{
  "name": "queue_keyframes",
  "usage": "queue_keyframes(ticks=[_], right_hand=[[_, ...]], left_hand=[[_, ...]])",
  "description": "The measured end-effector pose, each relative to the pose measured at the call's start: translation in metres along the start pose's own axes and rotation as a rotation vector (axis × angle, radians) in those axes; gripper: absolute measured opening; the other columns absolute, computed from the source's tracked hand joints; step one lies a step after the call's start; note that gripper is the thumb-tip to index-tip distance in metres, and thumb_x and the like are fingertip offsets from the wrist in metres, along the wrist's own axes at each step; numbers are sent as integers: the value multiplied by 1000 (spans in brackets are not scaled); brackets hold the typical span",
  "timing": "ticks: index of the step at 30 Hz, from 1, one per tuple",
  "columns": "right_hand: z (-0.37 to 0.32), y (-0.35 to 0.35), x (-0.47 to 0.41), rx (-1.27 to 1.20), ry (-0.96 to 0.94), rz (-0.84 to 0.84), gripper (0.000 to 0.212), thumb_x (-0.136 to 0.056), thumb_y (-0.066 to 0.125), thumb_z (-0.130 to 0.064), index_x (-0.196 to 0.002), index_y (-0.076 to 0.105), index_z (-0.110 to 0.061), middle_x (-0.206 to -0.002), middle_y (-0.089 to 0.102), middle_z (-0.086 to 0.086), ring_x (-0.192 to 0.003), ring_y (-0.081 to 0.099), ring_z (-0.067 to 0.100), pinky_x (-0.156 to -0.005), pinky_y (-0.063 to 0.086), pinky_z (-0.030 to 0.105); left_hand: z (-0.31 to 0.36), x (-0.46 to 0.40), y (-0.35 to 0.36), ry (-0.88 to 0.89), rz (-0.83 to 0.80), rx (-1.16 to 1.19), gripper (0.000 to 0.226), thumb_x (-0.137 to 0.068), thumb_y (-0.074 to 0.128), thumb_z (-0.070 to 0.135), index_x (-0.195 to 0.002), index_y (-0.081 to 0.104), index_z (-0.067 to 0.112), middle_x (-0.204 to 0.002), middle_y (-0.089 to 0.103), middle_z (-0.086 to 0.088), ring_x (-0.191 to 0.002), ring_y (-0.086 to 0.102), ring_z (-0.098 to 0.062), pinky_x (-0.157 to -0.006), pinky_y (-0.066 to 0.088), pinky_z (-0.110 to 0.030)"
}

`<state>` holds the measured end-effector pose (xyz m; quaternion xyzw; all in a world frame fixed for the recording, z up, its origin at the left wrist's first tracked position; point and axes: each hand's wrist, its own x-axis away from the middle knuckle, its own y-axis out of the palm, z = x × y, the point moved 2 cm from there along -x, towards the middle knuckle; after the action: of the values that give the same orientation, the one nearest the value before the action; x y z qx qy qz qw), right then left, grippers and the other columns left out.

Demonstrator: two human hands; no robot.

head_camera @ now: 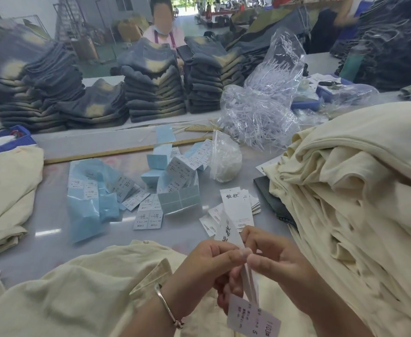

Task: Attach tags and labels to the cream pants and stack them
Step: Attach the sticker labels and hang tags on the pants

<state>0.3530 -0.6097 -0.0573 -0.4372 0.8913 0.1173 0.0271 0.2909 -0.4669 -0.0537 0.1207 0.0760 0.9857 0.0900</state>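
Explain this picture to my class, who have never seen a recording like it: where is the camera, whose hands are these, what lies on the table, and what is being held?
There is no machine here. The single picture comes from a wide-angle camera worn on a person's head, looking forward and down, so the two hands at the bottom are the wearer's own. The left hand and the right hand meet and pinch a bundle of white hang tags between them; a printed size tag hangs below. Under the hands lies a pair of cream pants. A tall heap of cream pants fills the right side, and a folded cream stack sits at the left. On the grey table are blue and white label sheets, loose white tags, a wooden ruler and clear bags of plastic tag fasteners. Behind stand stacks of dark jeans, and another person works beyond them.
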Motion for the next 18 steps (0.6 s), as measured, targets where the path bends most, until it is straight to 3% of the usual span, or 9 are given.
queue_keyframes(ticks=[2,4,18], right_hand=[[-2,2,3,-35,15,-24,35,-78,72,-22,-68,51,5,-80,48,1,-72,58,12,-69,47,18],[-5,3,5,-31,18,-19,24,-75,73,-18,-66,53,-7,-79,47,0,-70,54,11,-66,46,16],[-15,11,12,36,-74,-121,22,-71,77,-8,-69,56,-12,-80,48,5,-72,50,17,-68,44,18]], left_hand=[[0,4,2,0,-15,0,35,-77,70,46,-61,60,16,-53,60,-3,-38,52,-13,-37,41,-18],[0,7,4,8,-18,-6,30,-78,70,41,-65,63,14,-54,60,-3,-40,53,-14,-37,42,-19],[7,28,14,67,-19,-101,27,-84,63,40,-66,65,20,-56,66,-3,-40,58,-14,-39,43,-22]])
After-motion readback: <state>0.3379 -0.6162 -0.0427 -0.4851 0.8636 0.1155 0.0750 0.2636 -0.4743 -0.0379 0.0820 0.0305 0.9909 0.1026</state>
